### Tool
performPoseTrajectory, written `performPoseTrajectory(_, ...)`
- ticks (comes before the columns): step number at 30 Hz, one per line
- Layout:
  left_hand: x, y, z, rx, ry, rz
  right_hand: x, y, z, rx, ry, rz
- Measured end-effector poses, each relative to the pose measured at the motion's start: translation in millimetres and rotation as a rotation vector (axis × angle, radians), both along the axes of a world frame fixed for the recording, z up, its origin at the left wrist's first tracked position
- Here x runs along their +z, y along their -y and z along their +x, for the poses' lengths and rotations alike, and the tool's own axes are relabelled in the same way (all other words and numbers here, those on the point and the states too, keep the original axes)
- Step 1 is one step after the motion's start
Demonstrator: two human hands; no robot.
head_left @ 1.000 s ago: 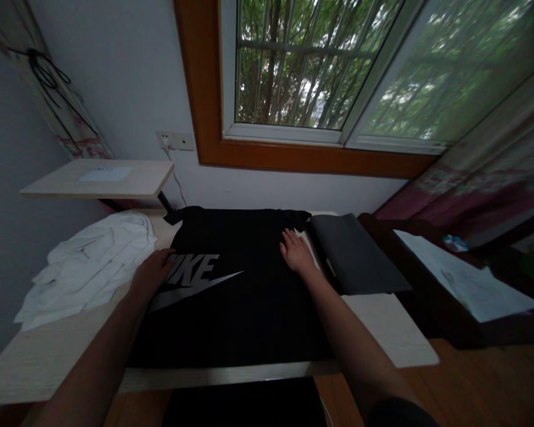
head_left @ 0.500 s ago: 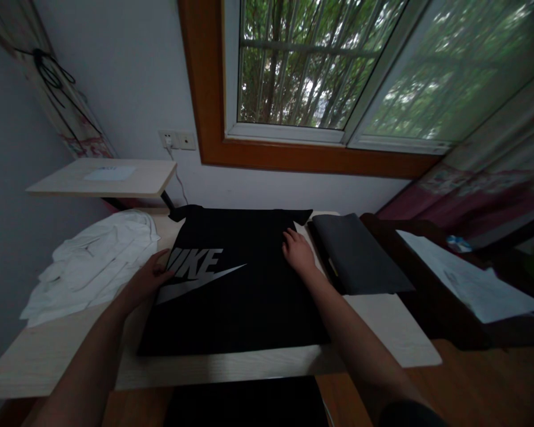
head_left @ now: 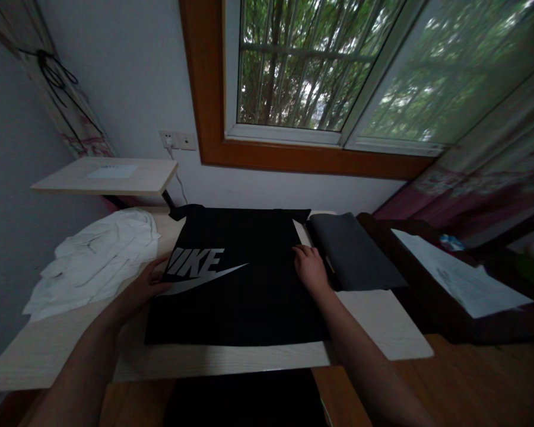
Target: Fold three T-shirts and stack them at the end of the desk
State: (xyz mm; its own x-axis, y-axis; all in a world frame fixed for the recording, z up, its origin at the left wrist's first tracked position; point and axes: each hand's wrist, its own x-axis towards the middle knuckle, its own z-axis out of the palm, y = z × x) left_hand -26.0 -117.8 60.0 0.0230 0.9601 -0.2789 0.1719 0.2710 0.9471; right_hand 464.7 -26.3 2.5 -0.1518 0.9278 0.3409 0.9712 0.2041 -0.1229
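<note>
Matt cloth tee (head_left: 253, 308), smooth wood tbl (head_left: 378, 323)

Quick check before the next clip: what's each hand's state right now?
Left hand: at the left edge of the black shirt; grip can't be told.
Right hand: at its right edge; grip can't be told.

At mid-left and centre-right, you cannot tell whether your left hand (head_left: 149, 281) or right hand (head_left: 309, 267) pinches the black shirt (head_left: 249, 302), marks on the paper (head_left: 113, 172) at left are too small to read, and your forearms (head_left: 360, 347) run off the bottom edge.
</note>
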Motion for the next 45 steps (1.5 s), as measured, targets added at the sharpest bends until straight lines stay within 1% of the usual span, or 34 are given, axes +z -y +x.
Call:
performPoseTrajectory(1,-3.1,-0.8,-1.6,-0.001,-0.032,0.012,0.2,-0.9,1.6,-0.001,0.002,0.003)
performPoseTrajectory(3,-11.1,-2.8,-6.7,0.003,-0.158,0.061,0.9,-3.1,4.7,-0.007,0.006,0.012)
performPoseTrajectory(6,-23.5,-5.7,-15.3,-0.002,-0.434,0.155,2.6,-6.5,9.0,-0.006,0.026,0.003)
performPoseTrajectory(8,-28.9,-7.1,-19.0,-0.038,-0.595,0.180,3.7,-8.0,11.1,-0.002,0.053,-0.014)
performPoseTrajectory(11,-30.6,-7.6,-19.6,-0.085,-0.796,0.218,5.8,-7.9,11.4,-0.008,0.096,-0.032)
performPoseTrajectory(14,-27.9,-6.8,-12.5,-0.069,-0.900,0.326,9.6,-4.6,4.8,-0.012,0.109,-0.031)
performPoseTrajectory(16,-26.7,-7.4,-0.9,-0.080,-0.935,0.391,13.3,-1.4,-7.1,-0.009,0.084,-0.014)
performPoseTrajectory(18,-26.9,-9.9,17.9,-0.121,-0.977,0.455,17.1,2.1,-27.0,0.004,0.042,0.007)
performPoseTrajectory(21,-29.5,-17.3,57.4,-0.219,-1.025,0.556,20.2,7.9,-70.1,0.052,-0.032,0.020)
performPoseTrajectory(22,-31.0,-20.5,71.7,-0.262,-1.042,0.599,20.0,10.2,-86.1,0.079,-0.056,0.010)
performPoseTrajectory(23,-32.9,-23.8,85.4,-0.276,-1.064,0.644,19.1,12.6,-101.6,0.097,-0.079,-0.001)
performPoseTrajectory(24,-35.3,-27.0,97.7,-0.275,-1.087,0.680,17.6,15.3,-115.8,0.111,-0.094,-0.014)
performPoseTrajectory(26,-41.8,-32.6,116.2,-0.255,-1.151,0.705,12.7,20.3,-137.2,0.144,-0.114,-0.045)
performPoseTrajectory(28,-49.6,-36.2,124.6,-0.229,-1.214,0.701,6.7,24.0,-145.9,0.161,-0.119,-0.071)
performPoseTrajectory(30,-56.6,-37.4,123.1,-0.220,-1.254,0.691,1.3,25.4,-140.9,0.158,-0.115,-0.085)
performPoseTrajectory(32,-61.5,-36.5,114.6,-0.227,-1.269,0.684,-2.4,24.4,-124.4,0.140,-0.109,-0.087)
performPoseTrajectory(35,-65.1,-33.3,96.3,-0.243,-1.267,0.689,-5.9,20.7,-86.6,0.101,-0.104,-0.068)
performPoseTrajectory(38,-68.6,-31.1,79.2,-0.227,-1.264,0.688,-10.2,17.3,-45.1,0.086,-0.107,-0.033)
performPoseTrajectory(41,-72.4,-30.2,69.6,-0.202,-1.271,0.680,-15.9,16.1,-12.9,0.083,-0.107,-0.003)
performPoseTrajectory(43,-73.5,-29.2,68.2,-0.195,-1.279,0.686,-18.9,16.5,-1.3,0.075,-0.096,0.009)
performPoseTrajectory(45,-73.2,-27.6,69.3,-0.191,-1.290,0.693,-20.3,17.4,2.5,0.067,-0.078,0.018)
